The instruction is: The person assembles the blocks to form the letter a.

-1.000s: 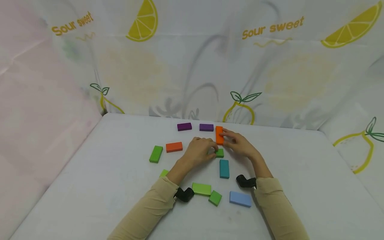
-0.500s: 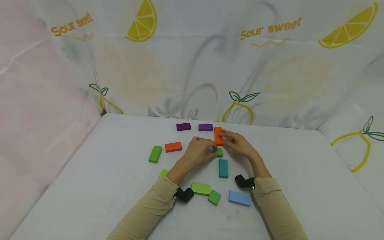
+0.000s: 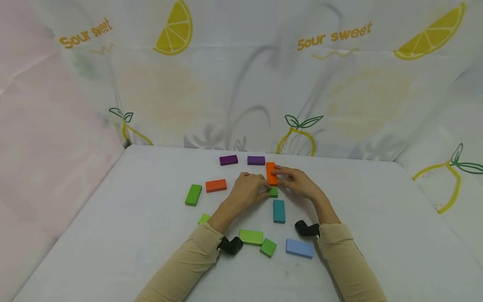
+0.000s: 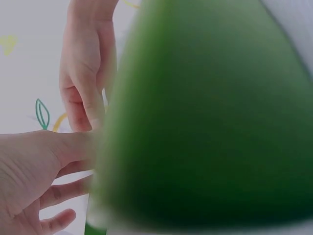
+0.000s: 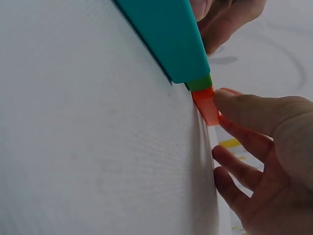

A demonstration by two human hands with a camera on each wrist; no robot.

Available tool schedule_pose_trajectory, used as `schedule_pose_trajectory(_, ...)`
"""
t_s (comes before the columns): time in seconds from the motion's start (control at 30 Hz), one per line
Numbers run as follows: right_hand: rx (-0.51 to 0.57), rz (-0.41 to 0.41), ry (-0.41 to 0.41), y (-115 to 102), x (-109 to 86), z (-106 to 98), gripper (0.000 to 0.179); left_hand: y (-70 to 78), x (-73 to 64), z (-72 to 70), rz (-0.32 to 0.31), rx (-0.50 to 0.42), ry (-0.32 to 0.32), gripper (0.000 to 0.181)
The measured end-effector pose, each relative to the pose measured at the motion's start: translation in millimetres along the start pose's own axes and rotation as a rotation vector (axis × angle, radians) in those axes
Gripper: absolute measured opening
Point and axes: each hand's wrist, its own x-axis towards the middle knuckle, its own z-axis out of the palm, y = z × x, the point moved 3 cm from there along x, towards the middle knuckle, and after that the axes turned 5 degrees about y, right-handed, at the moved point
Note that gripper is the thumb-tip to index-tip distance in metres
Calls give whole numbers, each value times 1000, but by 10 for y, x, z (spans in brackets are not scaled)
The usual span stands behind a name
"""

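Left grip (image 3: pixel 247 189) pinching small green block (image 3: pixel 273 192), right grip (image 3: pixel 300 183) pinching orange block (image 3: pixel 270 178) at its far end, on surface (image 3: pixel 128 251). Teal block (image 3: pixel 279 211) near. Looks partway: blue block (image 3: pixel 299 248), red-orange block (image 3: pixel 216 186) apart, likely undone.

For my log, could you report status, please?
Left hand at green block; right hand touching orange block just beyond it; teal block close by; no obstruction visible.
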Motion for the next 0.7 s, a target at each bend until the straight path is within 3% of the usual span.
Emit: schedule_pose_trajectory(0.7, -19, -1, -10, -52, -26, 5, 36, -1, -11, 14, -20, -31, 10, 21)
